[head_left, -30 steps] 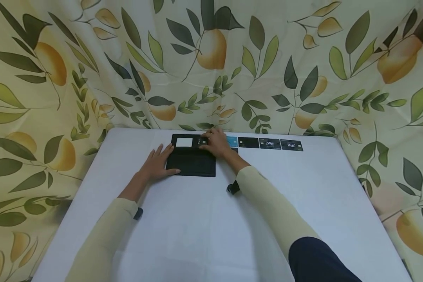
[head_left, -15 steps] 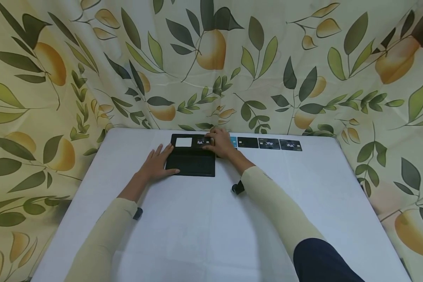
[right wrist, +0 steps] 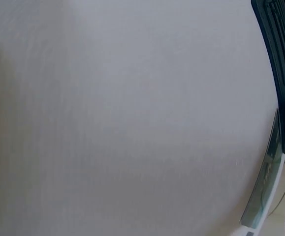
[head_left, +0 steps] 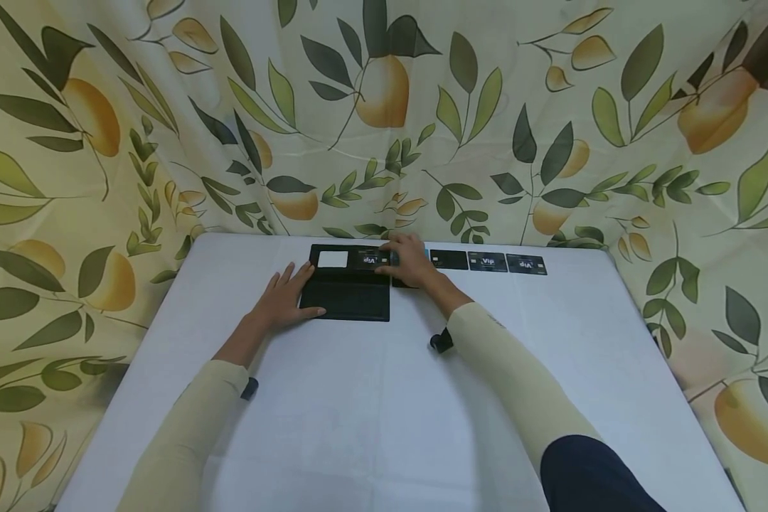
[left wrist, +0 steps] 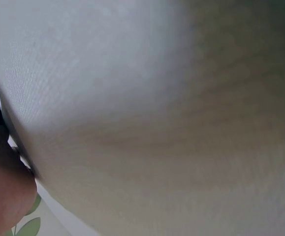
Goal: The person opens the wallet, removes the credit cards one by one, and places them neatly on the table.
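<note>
- Wallet [head_left: 348, 284] lies open and flat near the far edge of the white table [head_left: 384, 398]; its upper half shows a white card [head_left: 333, 259] and a dark card [head_left: 372, 260] partly in a slot.
- Left hand [head_left: 286, 297] rests on the left edge of the wallet with straight, spread fingers, pressing it down and gripping nothing.
- Right hand [head_left: 414, 262] lies at the right end of the wallet's upper half, fingertips on or just beside the dark card; I cannot tell if the fingers pinch it or only touch it, because the back of the hand covers them.
- Risk, in my judgement: the dark card seems only partly seated, so a sideways pull of the right hand could drag it out again or bend its corner against the slot.
- Second risk: if the left hand lifts, the wallet may slide or fold shut under the push of the right hand.
- Third risk: the right hand sits over the near end of the row of cards [head_left: 486, 262], so it could knock these out of line.
- Hidden: a light blue card under the right hand is almost fully covered, and a dark piece just below this hand is unclear.
- Both wrist views are blurred and filled with table surface; the right wrist view shows only the ribbed wallet edge [right wrist: 280, 88], and the left one only a bit of skin at the border.
</note>
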A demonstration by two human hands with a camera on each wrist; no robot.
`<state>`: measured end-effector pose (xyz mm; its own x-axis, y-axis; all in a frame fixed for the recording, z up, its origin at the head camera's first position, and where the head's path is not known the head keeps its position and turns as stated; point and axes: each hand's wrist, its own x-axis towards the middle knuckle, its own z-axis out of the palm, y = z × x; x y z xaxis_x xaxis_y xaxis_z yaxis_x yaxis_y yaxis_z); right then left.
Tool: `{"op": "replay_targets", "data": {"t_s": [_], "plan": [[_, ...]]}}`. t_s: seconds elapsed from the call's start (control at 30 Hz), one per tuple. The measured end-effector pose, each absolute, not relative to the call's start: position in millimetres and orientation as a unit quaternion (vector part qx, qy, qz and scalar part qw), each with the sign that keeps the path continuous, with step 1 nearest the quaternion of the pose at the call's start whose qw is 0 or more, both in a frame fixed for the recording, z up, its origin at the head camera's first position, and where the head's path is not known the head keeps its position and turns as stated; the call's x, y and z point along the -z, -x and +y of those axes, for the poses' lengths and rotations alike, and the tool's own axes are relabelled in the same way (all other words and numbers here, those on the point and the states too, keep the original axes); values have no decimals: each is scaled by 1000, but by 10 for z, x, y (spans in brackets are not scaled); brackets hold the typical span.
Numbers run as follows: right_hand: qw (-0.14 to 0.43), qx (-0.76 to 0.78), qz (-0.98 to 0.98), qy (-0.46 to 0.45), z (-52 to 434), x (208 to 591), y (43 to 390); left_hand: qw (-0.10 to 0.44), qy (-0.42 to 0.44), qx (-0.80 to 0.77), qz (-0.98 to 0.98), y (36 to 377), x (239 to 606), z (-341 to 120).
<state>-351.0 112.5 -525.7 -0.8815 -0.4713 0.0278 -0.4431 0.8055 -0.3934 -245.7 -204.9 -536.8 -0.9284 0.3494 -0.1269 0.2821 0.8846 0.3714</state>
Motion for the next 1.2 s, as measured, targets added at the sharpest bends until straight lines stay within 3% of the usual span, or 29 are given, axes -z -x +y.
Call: {"op": "replay_targets", "data": {"t_s": [1.2], "plan": [[12,275,932,238,1775,5417,3320,100,-167,-170,966,2473,5397,-2078]]}}
